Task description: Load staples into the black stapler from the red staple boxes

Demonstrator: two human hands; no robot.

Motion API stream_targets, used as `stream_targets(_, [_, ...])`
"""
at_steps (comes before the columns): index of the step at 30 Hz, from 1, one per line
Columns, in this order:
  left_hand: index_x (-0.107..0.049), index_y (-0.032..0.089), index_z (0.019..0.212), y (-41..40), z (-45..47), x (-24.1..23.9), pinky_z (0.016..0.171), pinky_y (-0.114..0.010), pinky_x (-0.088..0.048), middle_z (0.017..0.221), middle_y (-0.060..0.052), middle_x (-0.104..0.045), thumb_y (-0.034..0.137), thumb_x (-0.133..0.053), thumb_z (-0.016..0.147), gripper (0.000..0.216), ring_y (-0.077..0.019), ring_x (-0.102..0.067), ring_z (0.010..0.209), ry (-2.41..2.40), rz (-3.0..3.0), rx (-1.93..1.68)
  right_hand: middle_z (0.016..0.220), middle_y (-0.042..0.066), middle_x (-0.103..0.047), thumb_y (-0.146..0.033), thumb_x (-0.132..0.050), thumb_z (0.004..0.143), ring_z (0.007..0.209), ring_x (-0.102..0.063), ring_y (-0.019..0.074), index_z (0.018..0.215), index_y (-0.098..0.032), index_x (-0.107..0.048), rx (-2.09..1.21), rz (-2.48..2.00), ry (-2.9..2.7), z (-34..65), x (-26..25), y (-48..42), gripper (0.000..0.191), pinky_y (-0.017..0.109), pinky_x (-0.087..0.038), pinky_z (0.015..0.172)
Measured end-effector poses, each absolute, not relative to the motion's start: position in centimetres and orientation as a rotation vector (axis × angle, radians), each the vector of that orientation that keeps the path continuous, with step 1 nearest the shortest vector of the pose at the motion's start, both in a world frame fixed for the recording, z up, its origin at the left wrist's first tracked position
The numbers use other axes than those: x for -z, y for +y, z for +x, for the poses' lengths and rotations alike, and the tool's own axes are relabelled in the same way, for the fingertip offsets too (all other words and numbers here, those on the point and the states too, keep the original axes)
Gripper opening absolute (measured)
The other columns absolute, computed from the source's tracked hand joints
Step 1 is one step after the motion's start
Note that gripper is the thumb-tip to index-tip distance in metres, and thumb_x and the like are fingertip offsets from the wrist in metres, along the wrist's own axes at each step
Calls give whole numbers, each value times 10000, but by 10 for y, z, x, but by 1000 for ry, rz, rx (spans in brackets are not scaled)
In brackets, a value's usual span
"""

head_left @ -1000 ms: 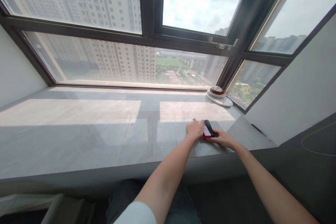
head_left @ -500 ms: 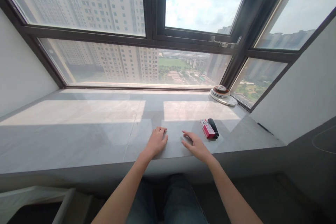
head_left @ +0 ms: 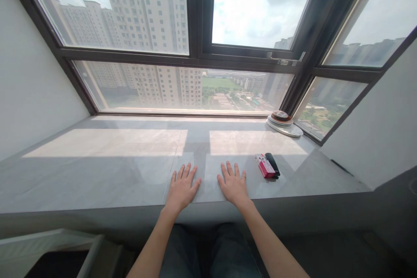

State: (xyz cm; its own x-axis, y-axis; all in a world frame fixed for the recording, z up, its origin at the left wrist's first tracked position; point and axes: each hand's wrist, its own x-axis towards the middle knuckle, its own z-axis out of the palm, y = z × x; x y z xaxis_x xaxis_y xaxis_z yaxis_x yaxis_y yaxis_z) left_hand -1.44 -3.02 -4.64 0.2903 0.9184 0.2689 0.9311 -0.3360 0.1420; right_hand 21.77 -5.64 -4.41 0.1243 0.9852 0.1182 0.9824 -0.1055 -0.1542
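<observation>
My left hand (head_left: pixel 181 187) lies flat, palm down, on the grey stone window sill (head_left: pixel 97 169), fingers spread and holding nothing. My right hand (head_left: pixel 233 184) lies flat beside it in the same way, also with nothing in it. A small red and white box (head_left: pixel 265 167) sits on the sill a little to the right of my right hand. A black oblong object (head_left: pixel 272 164) lies against the box's right side. Neither hand touches them.
A stack of round plates or coasters (head_left: pixel 282 122) stands in the sill's far right corner by the window frame. Large windows (head_left: pixel 137 82) run along the back. White walls (head_left: pixel 374 113) close in both ends of the sill.
Both hands let go of the red box and black object, drew back to the left and now rest flat on the sill. The view has shifted slightly.
</observation>
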Motion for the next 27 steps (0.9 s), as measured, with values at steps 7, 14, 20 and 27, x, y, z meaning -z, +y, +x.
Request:
stream_targets(7, [-354, 371, 1543, -31, -16, 45, 1230, -517, -125, 1648, 2, -283, 560, -341, 1003, 573, -282, -202, 1528, -1802, -2504, 518, 1692, -1, -90, -595, -226, 1020, 1537, 4, 323, 1612, -336, -201, -33, -2190, -1948, 218, 42, -57, 647, 580, 14, 1182])
stream_targets(14, [-384, 384, 1525, -31, -16, 42, 1234, -520, -117, 1640, 14, -302, 550, -366, 996, 555, -292, -189, 1533, -1833, -2546, 570, 1694, 2, -70, -576, -234, 1024, 1540, 37, 312, 1616, -332, -184, -77, -2211, -1951, 216, 35, -60, 642, 573, 40, 1183])
stream_targets(20, [-380, 380, 1525, -31, -17, 43, 1235, -504, -123, 1643, 13, -294, 566, -357, 997, 561, -273, -202, 1530, -1811, -2530, 567, 1692, 1, -88, -569, -249, 1024, 1540, 13, 319, 1613, -332, -203, -32, -2197, -1942, 215, 37, -60, 637, 576, 40, 1187])
stream_targets(27, [-375, 370, 1529, -30, -17, 45, 1233, -504, -125, 1646, 1, -288, 580, -342, 1000, 570, -267, -201, 1530, -1803, -2530, 572, 1692, 6, -89, -570, -264, 1021, 1539, 0, 327, 1612, -324, -212, -1, -2186, -1931, 215, 40, -59, 643, 576, 34, 1187])
